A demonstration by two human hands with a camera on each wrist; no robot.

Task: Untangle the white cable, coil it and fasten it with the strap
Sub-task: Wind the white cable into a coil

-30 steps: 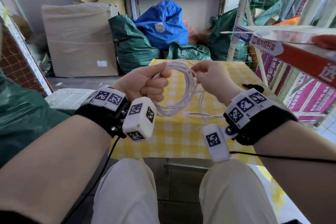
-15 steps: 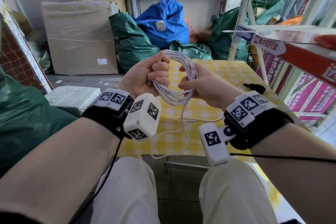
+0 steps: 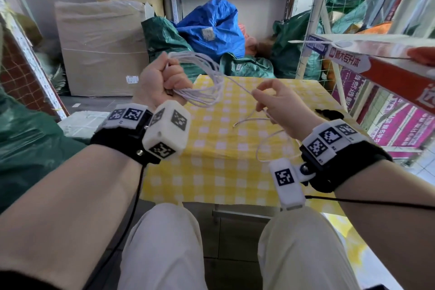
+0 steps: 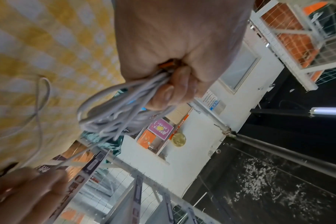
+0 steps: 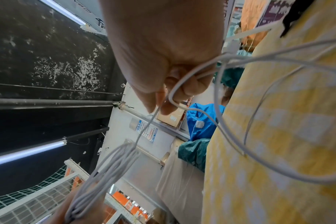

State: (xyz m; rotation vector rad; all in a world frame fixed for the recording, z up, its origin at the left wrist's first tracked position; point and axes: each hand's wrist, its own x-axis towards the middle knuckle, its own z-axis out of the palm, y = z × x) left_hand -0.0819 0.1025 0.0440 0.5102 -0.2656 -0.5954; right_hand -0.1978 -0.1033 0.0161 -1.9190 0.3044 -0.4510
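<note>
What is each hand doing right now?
Left hand: fist gripping the coiled loops of the thin white cable.
Right hand: fingertips pinching the cable's loose strand.

A table (image 3: 211,172) under yellow-and-white checked cloth stood ahead. Beyond its far edge lay a crumpled blue plastic sack (image 3: 211,28), dark green bags (image 3: 162,37) and a large wrapped cardboard box (image 3: 101,47).

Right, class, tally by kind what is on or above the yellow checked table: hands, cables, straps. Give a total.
hands: 2 (left hand, right hand)
white cable: 1
black strap: 1
total: 4
</note>
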